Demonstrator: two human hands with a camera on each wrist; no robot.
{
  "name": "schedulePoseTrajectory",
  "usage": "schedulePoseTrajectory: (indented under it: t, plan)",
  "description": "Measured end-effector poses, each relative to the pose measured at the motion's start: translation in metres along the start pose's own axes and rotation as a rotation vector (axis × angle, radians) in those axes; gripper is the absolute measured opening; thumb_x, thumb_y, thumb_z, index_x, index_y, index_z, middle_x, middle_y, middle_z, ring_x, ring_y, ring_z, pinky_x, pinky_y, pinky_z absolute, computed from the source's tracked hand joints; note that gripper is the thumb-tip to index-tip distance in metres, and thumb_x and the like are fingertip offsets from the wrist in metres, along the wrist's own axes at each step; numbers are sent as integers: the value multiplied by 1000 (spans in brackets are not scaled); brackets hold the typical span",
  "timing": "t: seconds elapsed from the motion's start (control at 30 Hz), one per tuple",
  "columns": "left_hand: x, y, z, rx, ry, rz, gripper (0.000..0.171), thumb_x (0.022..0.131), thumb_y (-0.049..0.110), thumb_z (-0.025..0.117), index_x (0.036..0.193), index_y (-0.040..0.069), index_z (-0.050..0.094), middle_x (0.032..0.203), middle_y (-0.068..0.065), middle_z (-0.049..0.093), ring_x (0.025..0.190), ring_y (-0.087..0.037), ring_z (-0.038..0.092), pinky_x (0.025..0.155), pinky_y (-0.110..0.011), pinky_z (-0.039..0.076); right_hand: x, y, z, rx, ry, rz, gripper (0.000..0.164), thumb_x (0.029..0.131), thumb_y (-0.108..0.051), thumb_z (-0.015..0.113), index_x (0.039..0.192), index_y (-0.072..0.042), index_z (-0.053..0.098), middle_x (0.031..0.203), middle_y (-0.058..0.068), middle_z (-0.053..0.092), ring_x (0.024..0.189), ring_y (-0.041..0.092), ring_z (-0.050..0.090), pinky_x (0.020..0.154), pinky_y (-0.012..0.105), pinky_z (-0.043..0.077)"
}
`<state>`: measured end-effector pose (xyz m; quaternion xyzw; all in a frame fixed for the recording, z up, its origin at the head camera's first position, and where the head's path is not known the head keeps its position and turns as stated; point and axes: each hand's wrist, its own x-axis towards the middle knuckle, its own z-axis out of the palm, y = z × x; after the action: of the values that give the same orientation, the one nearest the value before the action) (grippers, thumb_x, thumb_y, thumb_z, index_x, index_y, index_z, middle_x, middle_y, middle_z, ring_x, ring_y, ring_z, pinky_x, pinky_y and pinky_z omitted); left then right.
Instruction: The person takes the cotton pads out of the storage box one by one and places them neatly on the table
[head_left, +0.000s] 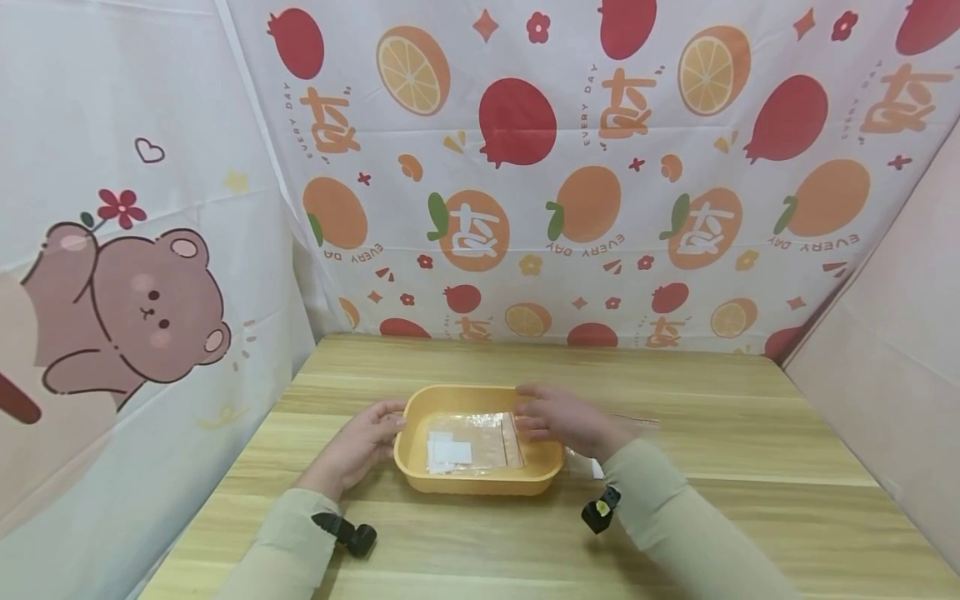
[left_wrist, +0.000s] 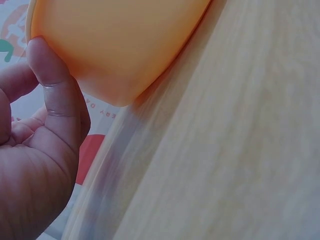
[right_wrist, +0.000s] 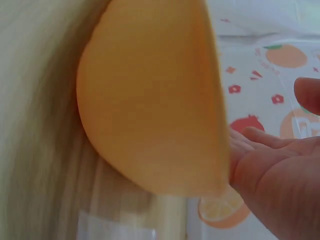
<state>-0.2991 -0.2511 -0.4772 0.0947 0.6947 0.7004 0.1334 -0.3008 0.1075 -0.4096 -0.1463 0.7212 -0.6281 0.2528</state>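
A shallow yellow plastic tray (head_left: 480, 485) stands on the wooden table. Inside it lies a clear zip-lock bag (head_left: 487, 442) with white rectangular pieces at its left end. My left hand (head_left: 362, 446) grips the tray's left rim; the left wrist view shows the thumb (left_wrist: 52, 65) against that edge. Over the right rim reaches my right hand (head_left: 566, 419), its fingers extended above the inside of the tray near the bag's zip end. In the right wrist view the thumb (right_wrist: 307, 95) stands apart from the tray wall, and the wall partly hides the fingers.
Right of the tray, partly hidden under my right forearm, lies another clear bag (head_left: 637, 422) with something white in it. Fabric printed with fruit (head_left: 517, 208) hangs behind the table (head_left: 750, 500). A bear-printed cloth (head_left: 150, 308) hangs at the left, a pale one at the right.
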Motion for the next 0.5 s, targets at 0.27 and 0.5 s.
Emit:
schedulePoseTrajectory:
  t: [0.27,0.5]
  plan:
    - [-2,0,0,-10,3,-7,50,105,12,53,146,-9,35,122,-25,58,95,-21,63,78,-33,58,9,0,17,-73,22,60,63,103,-19,51,156,3,26,154,31,34,133,49,45,102,55,47]
    - [-2,-1,0,-12,5,-11,51,106,13,53,147,-9,34,125,-25,58,97,-21,63,79,-33,58,14,4,22,-86,29,77,63,103,-22,51,155,4,28,152,30,36,133,51,44,96,53,52]
